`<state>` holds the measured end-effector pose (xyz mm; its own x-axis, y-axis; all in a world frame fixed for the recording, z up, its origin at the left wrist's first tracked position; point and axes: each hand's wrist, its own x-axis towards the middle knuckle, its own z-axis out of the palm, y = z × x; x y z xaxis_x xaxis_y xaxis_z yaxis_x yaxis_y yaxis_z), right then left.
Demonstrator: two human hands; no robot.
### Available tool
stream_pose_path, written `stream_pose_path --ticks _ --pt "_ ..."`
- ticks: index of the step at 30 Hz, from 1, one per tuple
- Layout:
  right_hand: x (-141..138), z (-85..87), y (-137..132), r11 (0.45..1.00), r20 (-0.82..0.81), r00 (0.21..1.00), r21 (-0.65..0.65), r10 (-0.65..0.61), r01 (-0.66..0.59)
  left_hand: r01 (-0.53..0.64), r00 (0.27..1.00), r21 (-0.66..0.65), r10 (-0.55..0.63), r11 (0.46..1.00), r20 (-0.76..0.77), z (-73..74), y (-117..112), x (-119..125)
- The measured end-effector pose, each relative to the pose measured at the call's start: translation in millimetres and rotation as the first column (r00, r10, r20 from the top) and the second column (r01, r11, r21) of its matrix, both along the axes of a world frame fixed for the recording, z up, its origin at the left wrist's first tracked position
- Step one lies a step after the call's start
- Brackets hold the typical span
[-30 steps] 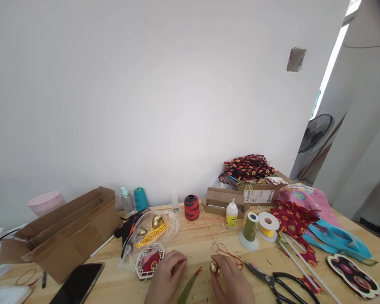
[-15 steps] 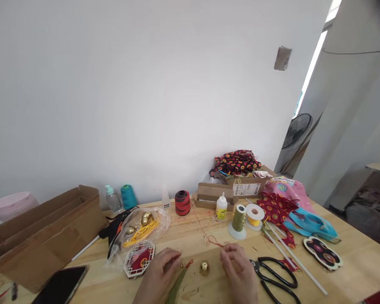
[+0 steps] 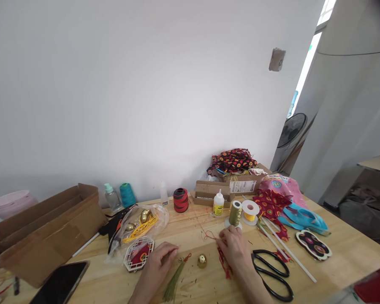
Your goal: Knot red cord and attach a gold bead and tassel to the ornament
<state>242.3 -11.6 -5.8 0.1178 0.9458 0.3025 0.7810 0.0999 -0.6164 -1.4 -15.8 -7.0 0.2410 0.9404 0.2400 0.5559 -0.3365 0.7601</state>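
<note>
My right hand (image 3: 236, 247) reaches forward just in front of the olive thread spool (image 3: 235, 213). Its fingertips are pinched on a thin red cord (image 3: 208, 234) that trails across the table. Under this wrist lie several red cord pieces (image 3: 224, 262), partly covered. My left hand (image 3: 160, 264) rests at the left with thumb and fingers closed together; whatever they hold, if anything, is too small to name. Beside it lie a green tassel with a red loop (image 3: 174, 280) and a tiny gold bell (image 3: 180, 260). Between the hands sits a round gold bell (image 3: 202, 260).
Black-handled scissors (image 3: 274, 274) lie right of my right arm. Behind stand a glue bottle (image 3: 218, 203), a yellow ribbon spool (image 3: 250, 211) and a red-black cord spool (image 3: 180, 200). An octagonal frame (image 3: 139, 254), a phone (image 3: 60, 283) and a cardboard box (image 3: 57, 228) are leftward.
My right hand has moved forward toward the olive spool, uncovering the red cord pieces. My left hand has shifted slightly left, and more of the tassel shows. The view has turned slightly.
</note>
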Motion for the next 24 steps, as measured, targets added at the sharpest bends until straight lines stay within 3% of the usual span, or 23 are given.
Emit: stream_pose_path --ticks 4,7,14,17,19,22,24 --pt "5.7 0.1 10.0 0.997 -0.141 0.988 -0.019 0.066 -0.07 -0.015 1.0 0.015 0.015 1.0 -0.001 1.1 -1.0 0.5" --pt "19.4 12.3 9.0 0.995 -0.266 0.959 -0.003 0.095 -0.099 -0.012 1.0 0.019 0.012 1.0 0.006 0.7 -1.0 0.5" --pt "39.9 85.8 -11.8 0.984 -0.484 0.857 0.111 0.178 -0.141 -0.067 0.996 0.049 0.064 0.997 0.056 3.7 1.2 -3.2" --pt "36.2 117.3 -20.2 0.969 -0.572 0.783 0.172 0.245 -0.178 -0.084 0.992 0.064 0.077 0.994 0.104 25.5 -0.1 8.3" --pt "28.3 132.5 -21.9 0.955 -0.625 0.722 0.205 0.297 -0.215 -0.053 0.97 0.028 0.045 0.998 0.239 48.4 -2.5 27.7" --pt "11.5 144.9 -17.5 0.926 -0.657 0.652 0.255 0.378 -0.279 0.135 0.909 0.004 -0.125 0.991 0.398 81.4 -4.1 70.5" --pt "3.4 148.6 -12.5 0.91 -0.679 0.608 0.268 0.411 -0.316 0.272 0.894 0.019 -0.26 0.962 0.366 92.9 -1.2 98.7"
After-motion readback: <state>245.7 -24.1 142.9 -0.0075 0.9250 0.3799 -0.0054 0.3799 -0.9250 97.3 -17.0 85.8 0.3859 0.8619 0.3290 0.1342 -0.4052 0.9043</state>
